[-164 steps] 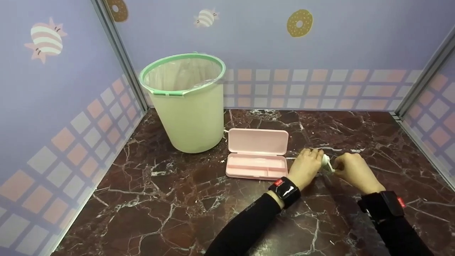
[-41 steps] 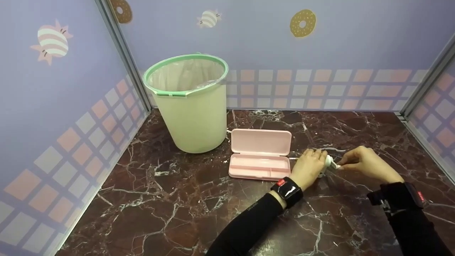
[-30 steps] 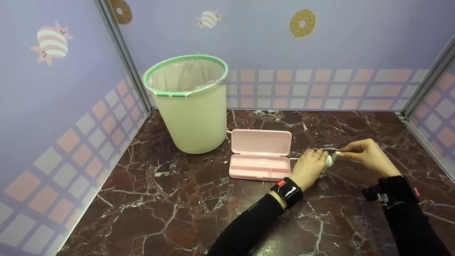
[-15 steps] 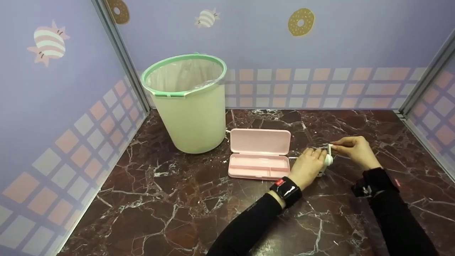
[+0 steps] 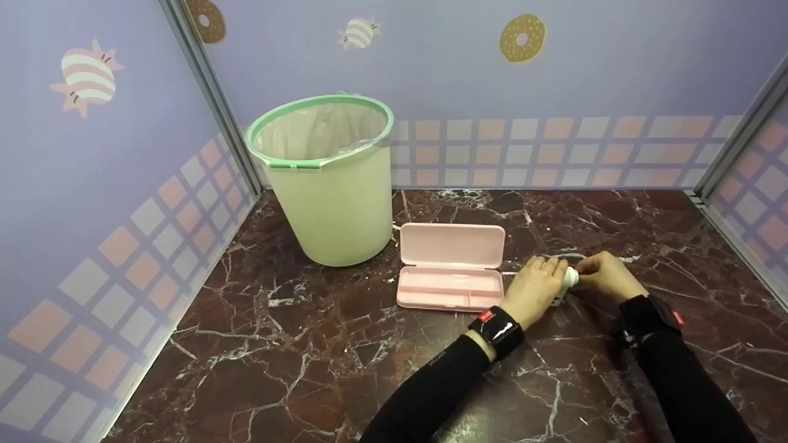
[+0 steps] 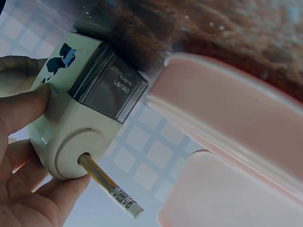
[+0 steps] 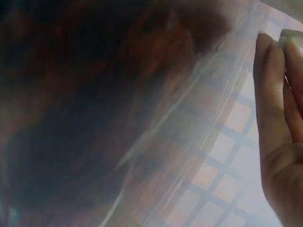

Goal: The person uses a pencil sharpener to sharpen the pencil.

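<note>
- Grip, head view: L hand (image 5: pixel 532 289) clamped on sharpener (image 5: pixel 571 277), R hand (image 5: pixel 609 277) up close at its white end; crank itself hidden there. Sharpener's just R of open pink box (image 5: pixel 451 246); bin (image 5: pixel 332 209) further back, L.
- L wrist view: fingers + thumb wrap sharpener body. Pencil (image 6: pixel 107 183) sits in the hole, eraser end out, no hand on it. Clear drawer (image 6: pixel 111 87) faces box side.
- R wrist view: fingertips together, pinching a pale bit, prob. crank handle (image 7: pixel 291 34); mostly cut off at edge.
- Step, I'd say: sharpening, mid-crank. Next move calls for firm L hold + smooth R turn, then tip check.
</note>
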A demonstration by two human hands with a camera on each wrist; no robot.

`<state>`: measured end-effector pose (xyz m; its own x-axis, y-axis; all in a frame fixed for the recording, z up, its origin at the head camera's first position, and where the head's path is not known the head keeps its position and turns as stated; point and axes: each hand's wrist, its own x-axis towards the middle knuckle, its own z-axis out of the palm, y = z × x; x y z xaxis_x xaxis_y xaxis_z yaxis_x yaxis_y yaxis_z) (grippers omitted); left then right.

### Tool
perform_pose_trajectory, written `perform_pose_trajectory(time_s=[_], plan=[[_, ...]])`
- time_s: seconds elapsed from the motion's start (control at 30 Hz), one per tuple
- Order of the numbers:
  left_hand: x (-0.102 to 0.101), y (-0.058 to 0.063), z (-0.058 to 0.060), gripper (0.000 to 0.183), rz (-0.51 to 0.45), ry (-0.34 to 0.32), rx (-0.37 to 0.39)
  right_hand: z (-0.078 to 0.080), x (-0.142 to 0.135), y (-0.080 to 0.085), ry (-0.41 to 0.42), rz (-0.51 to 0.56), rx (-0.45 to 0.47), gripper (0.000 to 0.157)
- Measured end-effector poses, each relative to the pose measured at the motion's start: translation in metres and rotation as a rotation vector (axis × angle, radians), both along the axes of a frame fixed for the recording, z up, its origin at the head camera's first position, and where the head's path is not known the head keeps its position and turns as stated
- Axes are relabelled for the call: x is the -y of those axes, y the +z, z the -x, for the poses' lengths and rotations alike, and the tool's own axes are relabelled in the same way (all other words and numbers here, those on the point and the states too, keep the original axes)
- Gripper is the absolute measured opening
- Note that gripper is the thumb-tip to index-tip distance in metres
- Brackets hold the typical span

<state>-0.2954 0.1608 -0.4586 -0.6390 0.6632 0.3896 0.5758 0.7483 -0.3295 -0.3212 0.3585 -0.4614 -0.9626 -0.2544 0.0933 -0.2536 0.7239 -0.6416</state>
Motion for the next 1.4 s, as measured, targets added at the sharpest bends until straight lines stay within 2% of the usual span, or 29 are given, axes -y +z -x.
perform_pose_trajectory(time_s=[0.27, 0.47, 0.6, 0.7, 1.0, 1.2, 1.4], plan=[[0.000, 0.001, -0.001, 0.046, 0.007, -0.008, -0.012, -0.002, 0.000, 0.001, 0.045, 0.007, 0.089, 0.020], [0.000, 0.001, -0.001, 0.045, -0.004, 0.002, -0.015, -0.006, -0.003, 0.002, 0.140, 0.134, 0.221, 0.024], [-0.001, 0.001, -0.001, 0.045, -0.004, 0.005, -0.014, -0.010, -0.004, 0.003, 0.173, 0.195, 0.288, 0.023], [-0.001, 0.000, -0.002, 0.047, -0.001, 0.011, -0.001, -0.015, -0.004, 0.004, 0.193, 0.189, 0.288, 0.020], [-0.003, 0.001, -0.003, 0.048, 0.014, 0.031, 0.045, -0.029, 0.000, 0.013, 0.175, 0.062, 0.228, 0.013], [-0.002, 0.001, -0.004, 0.046, 0.012, 0.029, 0.044, -0.034, -0.002, 0.016, 0.172, 0.046, 0.245, 0.015], [-0.002, 0.003, -0.003, 0.047, 0.015, 0.028, 0.055, -0.039, -0.004, 0.026, 0.177, 0.059, 0.287, 0.017]])
